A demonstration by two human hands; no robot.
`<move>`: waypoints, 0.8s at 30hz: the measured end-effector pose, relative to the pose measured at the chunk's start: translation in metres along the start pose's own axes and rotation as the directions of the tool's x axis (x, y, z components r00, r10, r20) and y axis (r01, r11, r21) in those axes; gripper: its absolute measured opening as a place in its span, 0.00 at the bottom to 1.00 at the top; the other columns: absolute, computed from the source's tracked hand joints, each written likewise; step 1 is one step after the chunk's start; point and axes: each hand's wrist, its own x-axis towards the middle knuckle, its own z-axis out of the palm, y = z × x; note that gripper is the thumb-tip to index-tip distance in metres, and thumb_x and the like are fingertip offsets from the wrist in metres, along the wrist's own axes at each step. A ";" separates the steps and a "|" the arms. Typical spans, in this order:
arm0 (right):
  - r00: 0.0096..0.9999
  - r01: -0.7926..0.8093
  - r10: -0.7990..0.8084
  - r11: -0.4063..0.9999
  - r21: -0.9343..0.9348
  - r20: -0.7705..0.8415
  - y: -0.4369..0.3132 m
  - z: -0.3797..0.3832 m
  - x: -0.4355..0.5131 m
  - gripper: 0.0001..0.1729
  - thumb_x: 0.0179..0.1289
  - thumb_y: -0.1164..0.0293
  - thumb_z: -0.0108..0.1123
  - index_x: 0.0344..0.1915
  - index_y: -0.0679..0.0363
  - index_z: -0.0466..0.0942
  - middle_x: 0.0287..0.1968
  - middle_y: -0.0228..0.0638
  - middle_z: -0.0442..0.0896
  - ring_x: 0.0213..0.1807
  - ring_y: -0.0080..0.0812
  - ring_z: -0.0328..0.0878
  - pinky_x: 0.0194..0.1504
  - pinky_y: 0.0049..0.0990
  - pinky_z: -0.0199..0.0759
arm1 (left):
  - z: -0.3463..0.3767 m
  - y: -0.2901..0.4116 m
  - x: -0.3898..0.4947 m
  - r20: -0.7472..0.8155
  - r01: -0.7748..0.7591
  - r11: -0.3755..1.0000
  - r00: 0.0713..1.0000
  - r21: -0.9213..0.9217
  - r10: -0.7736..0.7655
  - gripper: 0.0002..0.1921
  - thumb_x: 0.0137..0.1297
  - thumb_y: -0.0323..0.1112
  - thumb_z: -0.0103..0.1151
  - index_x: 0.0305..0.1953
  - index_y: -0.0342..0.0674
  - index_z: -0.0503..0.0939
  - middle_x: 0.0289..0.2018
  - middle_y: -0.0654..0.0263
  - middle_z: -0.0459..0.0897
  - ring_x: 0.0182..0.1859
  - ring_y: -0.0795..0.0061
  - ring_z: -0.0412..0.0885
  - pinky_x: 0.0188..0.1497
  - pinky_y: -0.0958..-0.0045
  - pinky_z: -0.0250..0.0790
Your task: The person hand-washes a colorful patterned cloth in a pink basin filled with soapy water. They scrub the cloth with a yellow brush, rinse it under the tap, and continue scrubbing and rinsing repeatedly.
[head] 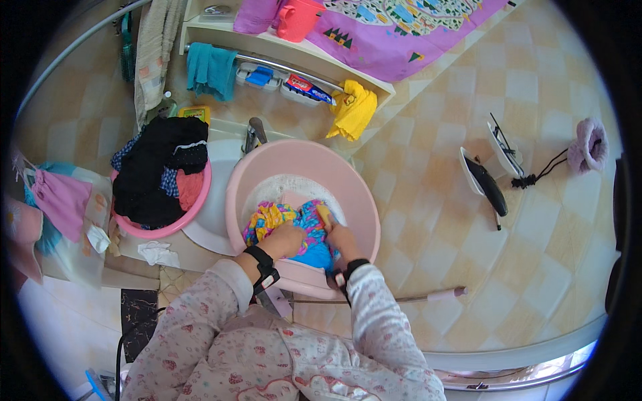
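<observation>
A large pink plastic basin [358,200] stands over the washbasin, with suds [266,189] in its far part. Inside it lies a wet, multicoloured garment [314,253] in blue, yellow and pink. My left hand [288,239] is closed on a bunch of this cloth near its middle. A yellowish bar [325,215], which looks like soap, is in my right hand [342,238] and rests against the garment's right side. Part of a pink board [289,197] shows beyond the cloth; the garment covers the rest.
Left of the basin, a smaller pink tub [203,195] heaped with dark clothes [155,165] sits by the white washbasin [213,220]. Behind is a faucet [255,133]. A shelf [261,42] holds a pink mug [298,20]; a yellow cloth [352,110] hangs from its rail.
</observation>
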 end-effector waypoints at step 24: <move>0.984 0.113 -0.123 0.990 0.083 0.126 -0.017 -0.011 -0.055 0.26 0.65 0.57 0.42 0.63 0.43 0.59 0.39 0.50 0.79 0.40 0.50 0.77 0.42 0.43 0.69 | -0.007 -0.014 0.008 -0.038 0.281 0.933 0.954 -0.224 -0.297 0.17 0.55 0.37 0.55 0.45 0.36 0.72 0.39 0.46 0.78 0.43 0.49 0.76 0.45 0.57 0.67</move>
